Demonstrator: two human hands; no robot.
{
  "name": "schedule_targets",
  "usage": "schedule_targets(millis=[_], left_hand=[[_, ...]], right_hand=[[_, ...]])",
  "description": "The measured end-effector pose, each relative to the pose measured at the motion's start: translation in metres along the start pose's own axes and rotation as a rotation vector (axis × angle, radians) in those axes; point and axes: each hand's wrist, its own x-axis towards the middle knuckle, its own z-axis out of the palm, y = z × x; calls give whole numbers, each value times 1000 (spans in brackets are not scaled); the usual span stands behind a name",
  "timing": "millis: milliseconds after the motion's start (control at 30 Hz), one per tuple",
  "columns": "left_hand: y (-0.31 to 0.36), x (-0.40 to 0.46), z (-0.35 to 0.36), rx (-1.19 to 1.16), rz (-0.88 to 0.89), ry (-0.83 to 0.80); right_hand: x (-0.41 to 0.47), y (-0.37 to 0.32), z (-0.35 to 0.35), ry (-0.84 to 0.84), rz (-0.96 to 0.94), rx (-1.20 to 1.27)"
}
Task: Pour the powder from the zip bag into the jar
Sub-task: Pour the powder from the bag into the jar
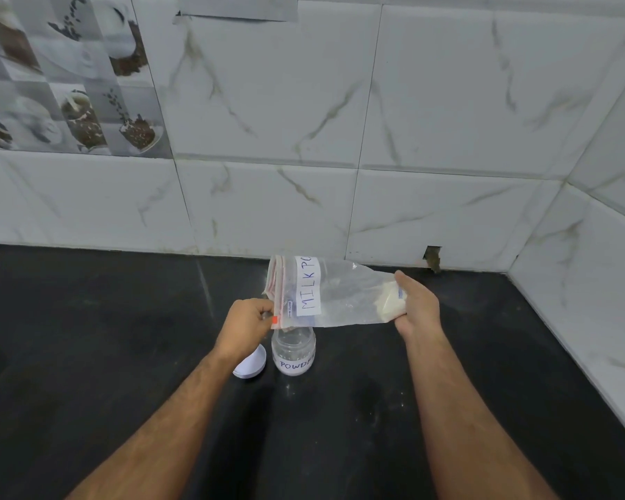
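A clear zip bag [343, 294] labelled "MILK PO…" is held sideways above the black counter. White powder sits bunched at its right end, under my right hand [417, 306], which grips that end. My left hand [248, 326] pinches the zip edge at the bag's left corner, by the red slider tab. Directly below that corner stands a small clear jar [293, 351] with a white "POWDER" label, upright and open at the top. Only a thin layer of white shows at the jar's bottom.
A white lid [251, 366] lies on the counter [123, 355] just left of the jar, partly behind my left wrist. Marble-pattern wall tiles close the back and right side. A chipped hole [433, 258] shows in the back wall's base.
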Motion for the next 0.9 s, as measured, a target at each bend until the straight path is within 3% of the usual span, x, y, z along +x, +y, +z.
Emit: schedule_targets(millis=[300, 533, 633, 900], left_hand=[[-18, 8, -1, 10, -6, -106], [-8, 7, -2, -121, -72, -21], [-7, 9, -4, -92, -63, -11], [-10, 10, -1, 186, 148, -97]], right_hand=[[8, -8, 12, -13, -70, -98], [13, -10, 3, -429, 31, -341], [18, -7, -9, -523, 33, -330], [21, -12, -17, -403, -41, -432]])
